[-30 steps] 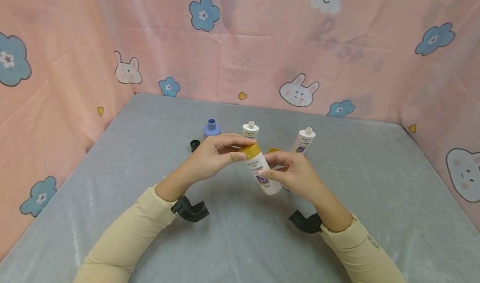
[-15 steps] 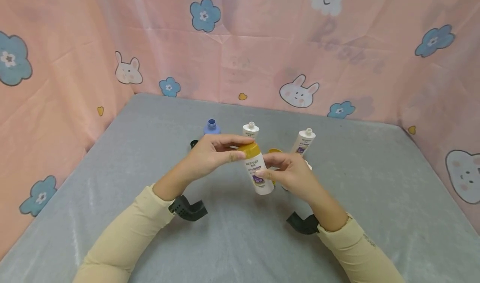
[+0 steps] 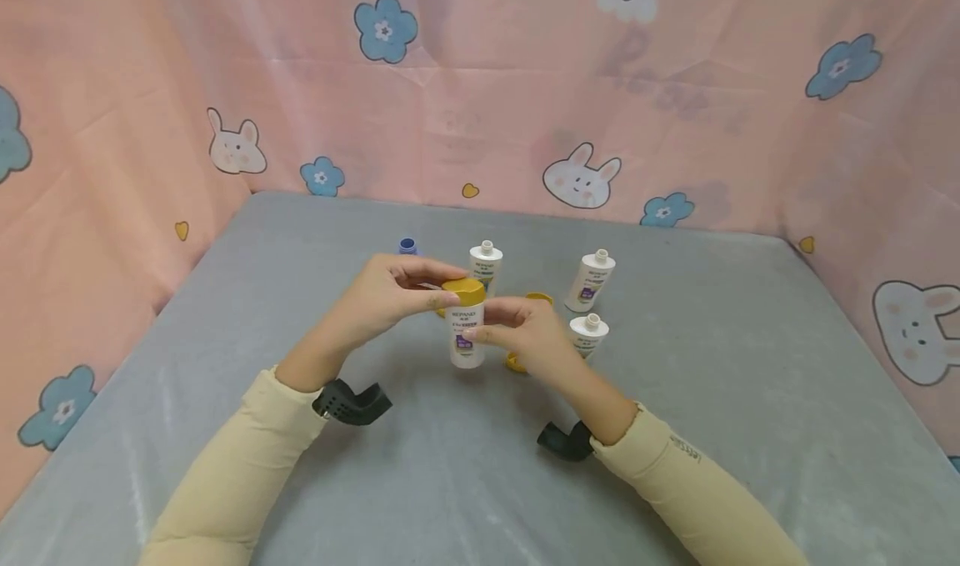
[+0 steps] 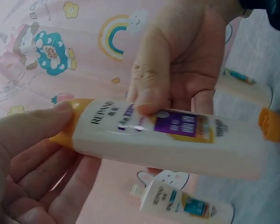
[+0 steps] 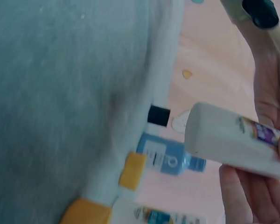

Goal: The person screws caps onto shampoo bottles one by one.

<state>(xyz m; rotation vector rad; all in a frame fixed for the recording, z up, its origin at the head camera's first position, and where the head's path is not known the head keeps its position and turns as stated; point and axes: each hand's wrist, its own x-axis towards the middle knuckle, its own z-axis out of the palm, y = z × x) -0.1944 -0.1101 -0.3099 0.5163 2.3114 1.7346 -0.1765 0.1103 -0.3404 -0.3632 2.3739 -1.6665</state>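
A white shampoo bottle [image 3: 466, 351] with a yellow cap [image 3: 467, 292] is held nearly upright above the grey table. My left hand [image 3: 375, 308] pinches the cap between thumb and fingers from the left. From the right, my right hand [image 3: 534, 338] grips the bottle's body, its thumb lying across the label. In the left wrist view the purple label of the bottle [image 4: 177, 151] faces the camera, and the cap [image 4: 66, 130] sits on its top. The right wrist view shows the base of the bottle [image 5: 214, 130]; its cap is out of that frame.
Uncapped white bottles stand behind the hands [image 3: 487, 257], at the right [image 3: 590, 283] and beside my right wrist [image 3: 588, 331]. Loose yellow caps [image 3: 514, 363] lie near them. A blue bottle [image 3: 407, 247] is mostly behind my left hand. A black cap [image 5: 158, 115] lies near it.
Both hands have carried the bottle to the left, and it has turned from a tilt to nearly upright. The head view has shifted slightly, uncovering the white bottle by my right wrist.
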